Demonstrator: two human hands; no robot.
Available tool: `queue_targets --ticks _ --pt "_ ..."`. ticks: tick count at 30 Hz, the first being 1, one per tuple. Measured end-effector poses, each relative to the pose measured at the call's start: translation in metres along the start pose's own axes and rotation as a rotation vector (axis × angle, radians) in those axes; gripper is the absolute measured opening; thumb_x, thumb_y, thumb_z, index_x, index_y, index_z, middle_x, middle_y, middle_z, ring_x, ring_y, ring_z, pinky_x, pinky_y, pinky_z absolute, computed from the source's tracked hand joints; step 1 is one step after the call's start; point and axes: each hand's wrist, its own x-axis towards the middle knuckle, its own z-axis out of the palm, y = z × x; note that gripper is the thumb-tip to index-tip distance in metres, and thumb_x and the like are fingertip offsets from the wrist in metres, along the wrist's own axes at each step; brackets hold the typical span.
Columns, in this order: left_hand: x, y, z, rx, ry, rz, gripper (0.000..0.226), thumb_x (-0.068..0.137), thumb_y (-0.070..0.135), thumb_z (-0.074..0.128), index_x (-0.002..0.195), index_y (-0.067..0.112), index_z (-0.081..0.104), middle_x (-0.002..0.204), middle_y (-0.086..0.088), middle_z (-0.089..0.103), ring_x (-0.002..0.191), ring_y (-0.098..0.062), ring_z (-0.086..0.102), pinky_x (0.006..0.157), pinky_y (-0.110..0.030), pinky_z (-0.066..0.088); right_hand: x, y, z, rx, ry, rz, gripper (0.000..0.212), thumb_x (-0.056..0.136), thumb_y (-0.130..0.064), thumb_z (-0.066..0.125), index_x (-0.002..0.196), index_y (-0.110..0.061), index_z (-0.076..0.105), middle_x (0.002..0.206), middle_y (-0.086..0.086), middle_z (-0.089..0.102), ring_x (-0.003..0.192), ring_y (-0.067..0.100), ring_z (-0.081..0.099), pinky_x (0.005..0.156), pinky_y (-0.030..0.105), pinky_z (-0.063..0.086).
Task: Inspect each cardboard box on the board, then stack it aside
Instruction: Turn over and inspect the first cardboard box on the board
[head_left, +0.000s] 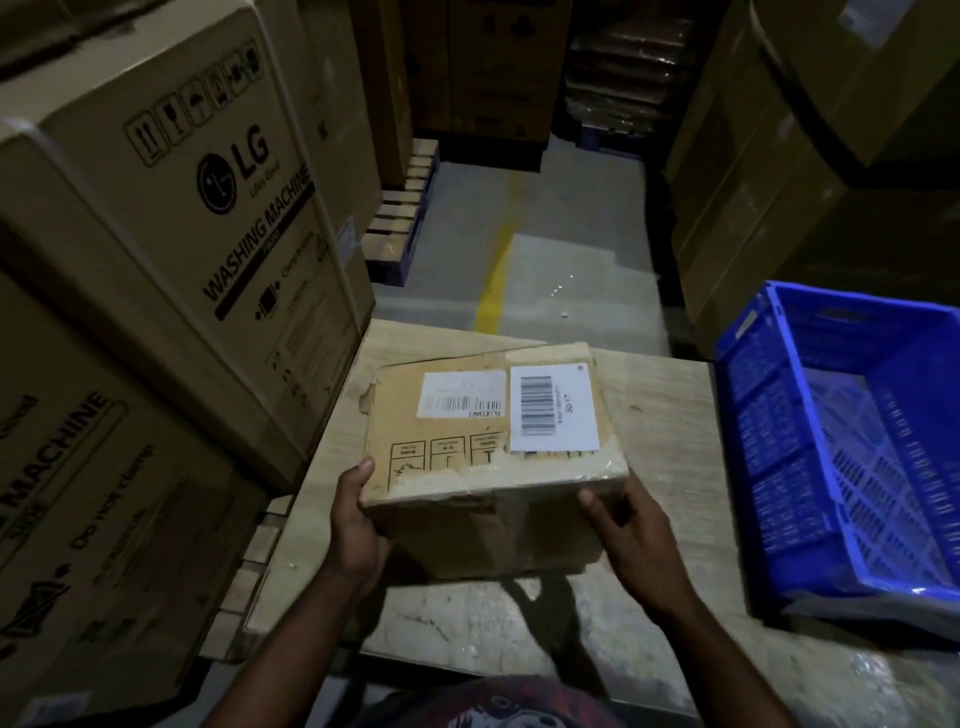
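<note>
You are holding the cardboard box (488, 452) in both hands over the wooden board (660, 415), so you are judging by the look of it in the inspecting part of the job, not yet the stacking part. Your left hand (358, 519) is gripping the near left corner, thumb lying up along the side and fingers curling underneath; your right hand (628, 540) is gripping the near right corner, thumb pressing on the front face and the other fingers wrapping round the side. The box is tilting its top face toward you, with two white barcode labels (553, 408) showing and the tape peeling and wrinkling along the near edge. A shadow is falling on the board beneath it, which suggests it is lifted, though its far lower edge is hidden and you cannot be sure it is not touching. This is the only small box showing on or over the board, and no pile of checked boxes is coming into view, so how many are finished cannot be told. What is remaining for this one is the rest of the checking and setting it aside, perhaps toward the blue crate (831, 467) on your right or near the washing machine cartons (182, 260) on your left.
</note>
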Motion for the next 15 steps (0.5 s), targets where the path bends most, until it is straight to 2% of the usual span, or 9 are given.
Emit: queue_targets --ticks 3,5,7,8,10,11,13,15 --pt "-0.006 -0.008 0.004 -0.039 -0.069 -0.123 0.047 0.102 0.026 0.028 0.105 0.006 0.07 0.093 -0.011 0.076 0.082 -0.021 0.073 0.067 -0.03 0.061 0.007 -0.025 -0.021 -0.101 0.066 -0.117 0.08 0.078 -0.067 0.064 0.149 -0.034 0.045 0.132 -0.023 0.062 0.121 0.0 0.059 0.096 0.029 0.053" --pt "-0.007 -0.018 0.004 0.052 -0.072 -0.209 0.045 0.091 0.033 0.044 0.112 0.002 0.069 0.089 -0.011 0.075 0.081 -0.025 0.071 0.063 -0.032 0.059 0.015 -0.037 -0.033 -0.224 0.06 -0.154 0.08 0.078 -0.075 0.061 0.149 -0.044 0.041 0.14 -0.021 0.057 0.128 0.003 0.054 0.102 0.039 0.051" --pt "-0.007 -0.027 0.003 0.203 -0.068 -0.27 0.057 0.079 0.035 0.054 0.124 0.001 0.061 0.092 -0.011 0.074 0.088 -0.028 0.067 0.072 -0.036 0.055 0.023 -0.042 -0.036 -0.336 0.033 -0.176 0.081 0.079 -0.079 0.058 0.149 -0.045 0.038 0.146 -0.018 0.052 0.133 0.007 0.05 0.105 0.048 0.049" --pt "-0.006 -0.03 0.002 0.272 -0.064 -0.281 0.052 0.084 0.036 0.055 0.124 0.004 0.062 0.097 -0.012 0.074 0.091 -0.03 0.066 0.077 -0.039 0.054 0.025 -0.042 -0.034 -0.37 0.035 -0.195 0.08 0.081 -0.078 0.058 0.15 -0.042 0.039 0.148 -0.017 0.05 0.134 0.009 0.049 0.106 0.049 0.047" --pt "-0.005 -0.03 0.004 0.502 -0.018 -0.207 0.043 0.096 0.043 0.048 0.125 0.014 0.061 0.109 -0.013 0.07 0.101 -0.03 0.065 0.087 -0.04 0.051 0.029 -0.039 -0.028 -0.426 0.093 -0.251 0.077 0.084 -0.073 0.059 0.149 -0.037 0.041 0.148 -0.014 0.05 0.136 0.011 0.048 0.107 0.051 0.045" --pt "-0.002 -0.029 0.003 0.667 -0.012 -0.119 0.049 0.096 0.048 0.045 0.135 0.019 0.055 0.123 -0.011 0.065 0.113 -0.03 0.061 0.094 -0.04 0.049 0.031 -0.037 -0.025 -0.449 0.129 -0.268 0.076 0.084 -0.072 0.059 0.149 -0.034 0.042 0.148 -0.012 0.05 0.136 0.012 0.048 0.106 0.052 0.044" --pt "0.001 -0.018 0.005 0.902 0.024 0.052 0.064 0.1 0.047 0.048 0.156 0.025 0.026 0.154 -0.005 0.04 0.14 -0.026 0.041 0.109 -0.036 0.036 0.032 -0.03 -0.023 -0.465 0.165 -0.266 0.077 0.085 -0.071 0.059 0.149 -0.031 0.042 0.148 -0.01 0.05 0.136 0.013 0.047 0.107 0.052 0.043" --pt "-0.003 -0.006 0.006 0.977 -0.057 0.205 0.078 0.097 0.053 0.05 0.159 0.029 0.009 0.167 0.004 0.011 0.15 -0.011 0.016 0.116 -0.026 0.02 0.03 -0.025 -0.022 -0.48 0.167 -0.248 0.08 0.086 -0.069 0.06 0.151 -0.029 0.039 0.151 -0.006 0.047 0.138 0.014 0.045 0.11 0.051 0.041"
